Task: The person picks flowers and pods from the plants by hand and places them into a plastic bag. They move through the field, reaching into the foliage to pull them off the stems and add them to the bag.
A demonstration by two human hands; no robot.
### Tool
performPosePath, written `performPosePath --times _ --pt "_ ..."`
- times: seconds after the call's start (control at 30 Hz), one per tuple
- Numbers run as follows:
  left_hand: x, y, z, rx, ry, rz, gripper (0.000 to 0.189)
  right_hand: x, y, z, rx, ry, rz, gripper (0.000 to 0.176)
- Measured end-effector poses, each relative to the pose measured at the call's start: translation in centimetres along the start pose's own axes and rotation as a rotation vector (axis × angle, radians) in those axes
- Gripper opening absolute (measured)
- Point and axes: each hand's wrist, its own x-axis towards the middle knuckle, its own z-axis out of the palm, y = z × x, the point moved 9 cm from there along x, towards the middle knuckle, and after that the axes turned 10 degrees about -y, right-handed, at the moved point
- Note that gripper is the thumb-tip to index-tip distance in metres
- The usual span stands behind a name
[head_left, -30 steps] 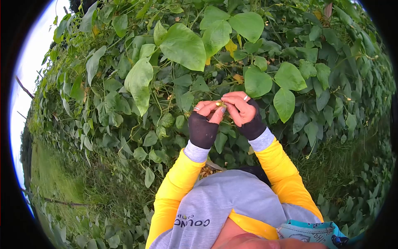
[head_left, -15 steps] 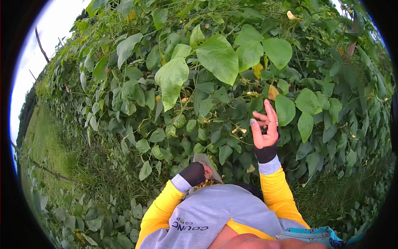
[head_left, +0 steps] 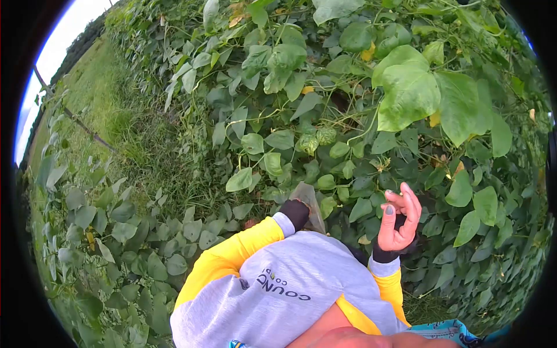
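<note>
My right hand point(head_left: 401, 219) is raised in front of the vines at the right of centre, fingers apart and curved, with nothing seen between them. Green leaves lie just beyond it. My left hand is mostly hidden behind its black cuff point(head_left: 294, 214), close to my body. Beside that cuff stands a translucent bag point(head_left: 310, 203); the hidden fingers do not show whether they grip it. Two patterned green fruits point(head_left: 326, 136) hang among the leaves above the bag.
Dense climbing vines point(head_left: 278, 139) fill the middle and right. Large bright leaves point(head_left: 409, 95) hang at the upper right. Low leafy plants point(head_left: 122, 232) grow at the left, near a grass strip point(head_left: 110, 116) and a slanting pole point(head_left: 81, 123).
The view has swung left and down. My right hand has drawn back from the leaves near the yellowed one, lower and nearer my body. The left hand's fingers are now hidden.
</note>
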Motion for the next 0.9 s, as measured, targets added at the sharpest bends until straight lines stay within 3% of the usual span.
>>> performPosePath --times 0.13,0.2,0.3,0.4,0.5,0.53,0.6,0.67,0.7,0.8,0.9 --pt "-1.3 -2.7 -0.3 -0.033 0.020 0.042 0.017 1.3 -1.1 8.0 -0.025 -0.333 -0.007 0.019" --pt "-2.4 -4.2 -0.4 -0.070 0.031 0.093 0.018 1.8 -0.8 11.9 0.115 -0.426 0.080 0.016" --pt "-3.7 -7.6 -1.3 -0.279 0.095 0.074 0.021 1.8 0.4 17.3 0.180 -0.558 0.101 0.017" --pt "-5.3 -9.8 -3.1 -0.279 -0.092 0.058 0.025 1.9 1.8 23.0 0.205 -0.681 0.116 0.020" --pt "-8.5 -12.7 -6.2 -0.583 0.020 0.258 0.026 2.5 3.3 29.7 0.214 -0.733 0.064 0.023" --pt "-9.9 -14.3 -7.4 -0.740 -0.033 0.251 0.026 2.7 4.0 32.2 0.233 -0.733 0.026 0.025" --pt "-13.1 -17.0 -10.6 -1.054 -0.147 0.231 0.026 3.1 5.9 37.0 0.231 -0.780 0.055 0.030" --pt "-15.0 -21.5 -13.0 -1.193 -0.050 0.132 0.026 2.9 9.3 41.1 0.257 -0.833 0.170 0.031" --pt "-15.9 -24.3 -12.1 -1.402 -0.067 -0.162 0.023 2.3 11.4 42.5 0.183 -0.834 0.194 0.029" --pt "-15.2 -31.6 -9.8 -1.178 0.297 -0.223 0.020 -1.7 18.2 44.3 0.057 -0.843 0.450 0.024" --pt "-11.6 -32.8 -8.7 -0.949 0.348 -0.058 0.022 -6.6 22.1 44.5 -0.025 -0.931 0.675 0.022"
